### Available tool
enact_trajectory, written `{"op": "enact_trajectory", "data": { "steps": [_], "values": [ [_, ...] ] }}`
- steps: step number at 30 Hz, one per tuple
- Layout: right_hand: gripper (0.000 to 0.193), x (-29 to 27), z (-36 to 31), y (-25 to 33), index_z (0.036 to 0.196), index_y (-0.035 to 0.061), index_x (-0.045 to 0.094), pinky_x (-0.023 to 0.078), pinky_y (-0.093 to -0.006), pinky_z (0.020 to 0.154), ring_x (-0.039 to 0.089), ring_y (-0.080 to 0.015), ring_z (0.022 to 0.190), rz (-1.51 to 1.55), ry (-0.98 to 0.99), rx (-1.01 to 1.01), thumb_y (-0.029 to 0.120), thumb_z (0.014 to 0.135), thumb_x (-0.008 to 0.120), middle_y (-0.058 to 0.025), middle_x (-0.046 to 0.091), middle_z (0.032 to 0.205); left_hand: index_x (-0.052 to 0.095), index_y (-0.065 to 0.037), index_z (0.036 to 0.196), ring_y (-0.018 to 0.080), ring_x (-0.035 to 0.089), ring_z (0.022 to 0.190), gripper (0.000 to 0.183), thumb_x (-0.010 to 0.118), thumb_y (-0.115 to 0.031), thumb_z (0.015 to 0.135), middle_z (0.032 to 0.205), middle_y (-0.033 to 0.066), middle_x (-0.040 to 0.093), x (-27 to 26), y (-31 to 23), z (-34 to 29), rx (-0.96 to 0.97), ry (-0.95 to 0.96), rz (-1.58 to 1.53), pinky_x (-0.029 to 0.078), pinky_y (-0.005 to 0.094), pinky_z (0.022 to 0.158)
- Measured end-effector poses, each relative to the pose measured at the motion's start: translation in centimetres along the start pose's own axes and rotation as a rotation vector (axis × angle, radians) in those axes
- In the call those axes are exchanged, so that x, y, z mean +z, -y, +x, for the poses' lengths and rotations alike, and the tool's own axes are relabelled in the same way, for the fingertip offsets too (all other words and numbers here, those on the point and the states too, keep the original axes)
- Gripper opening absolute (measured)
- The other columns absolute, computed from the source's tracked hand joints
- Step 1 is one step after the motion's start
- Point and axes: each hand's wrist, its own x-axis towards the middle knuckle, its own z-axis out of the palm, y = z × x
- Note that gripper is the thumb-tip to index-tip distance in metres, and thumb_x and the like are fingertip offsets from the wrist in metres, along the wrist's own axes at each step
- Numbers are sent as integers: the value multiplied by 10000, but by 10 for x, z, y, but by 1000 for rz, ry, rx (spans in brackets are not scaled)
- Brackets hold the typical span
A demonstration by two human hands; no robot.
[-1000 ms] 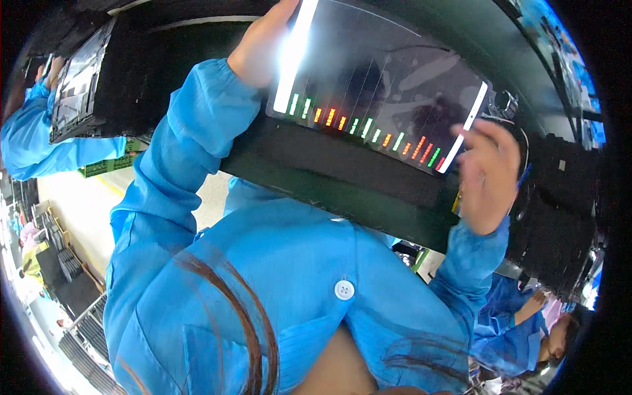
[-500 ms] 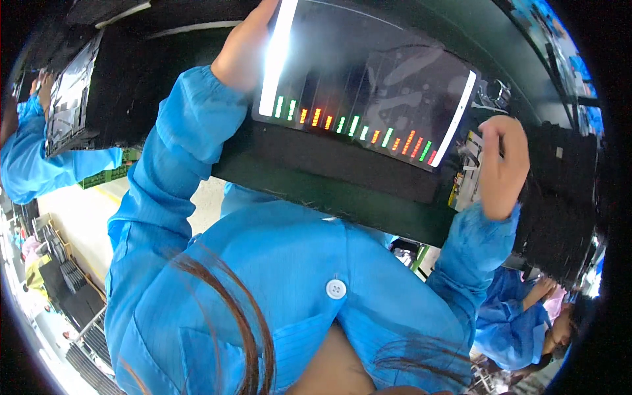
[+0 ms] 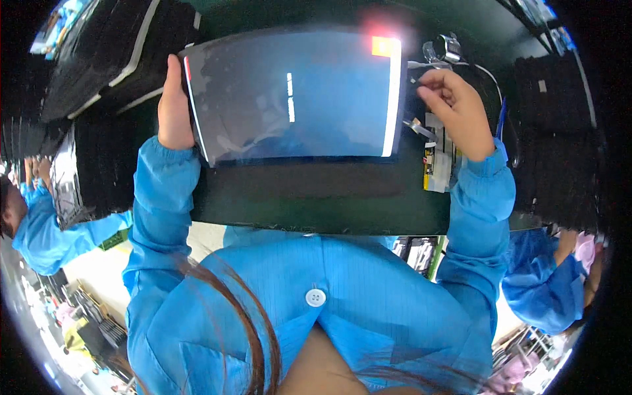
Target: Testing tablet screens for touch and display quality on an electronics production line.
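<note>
A tablet-like display panel (image 3: 250, 99) lies across the dark green work surface, lit dark grey-blue. It shows a white strip down its right side, a short white line of text in the middle and an orange-red patch at the far right corner. My left hand (image 3: 174, 108) grips its left edge; the fingers beneath are hidden. Just off the right edge, my right hand (image 3: 454, 105) has thumb and fingers curled together around something too small to make out. A thin flat ribbon cable (image 3: 419, 129) sticks out beside that edge, below my fingertips.
Right of the panel lie a small board with yellow-and-black markings (image 3: 436, 170), a silver clip-like device (image 3: 449, 49) and a white cable (image 3: 488, 74). Black foam-like stacks (image 3: 556, 158) stand at both sides. Co-workers in blue sleeves sit at left (image 3: 59, 230) and right (image 3: 543, 283).
The panel has swung from a slant to nearly level and shifted left. Its coloured text columns have given way to a mostly dark screen. My right hand has come to its right edge.
</note>
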Motion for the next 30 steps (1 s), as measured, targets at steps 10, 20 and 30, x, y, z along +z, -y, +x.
{"op": "enact_trajectory", "data": {
  "steps": [10, 20, 30],
  "values": [
    [181, -11, -18, 19, 838, 17, 651, 486, -261, 631, 611, -159, 698, -7, 33, -182, 81, 679, 709, -81, 629, 783, 422, -27, 1252, 303, 499, 1073, 660, 280, -562, 892, 1219, 155, 494, -7, -1, 2, -71, 213, -22, 394, 407, 924],
    [162, -8, -15, 11, 828, 5, 638, 498, -260, 650, 612, -153, 708, 94, -24, -175, 54, 686, 698, -91, 622, 754, 448, -33, 1228, 279, 506, 1055, 597, 313, -516, 904, 1202, 130, 512, 3, -1, -2, -84, 360, -215, 392, 386, 915],
    [136, -4, -12, 9, 795, -1, 640, 472, -263, 602, 585, -143, 659, 220, 76, -139, 46, 679, 693, -85, 615, 733, 485, -39, 1191, 240, 524, 1019, 525, 340, -465, 920, 1170, 105, 539, 5, -1, -2, -40, 345, -94, 396, 342, 901]
  ]
}}
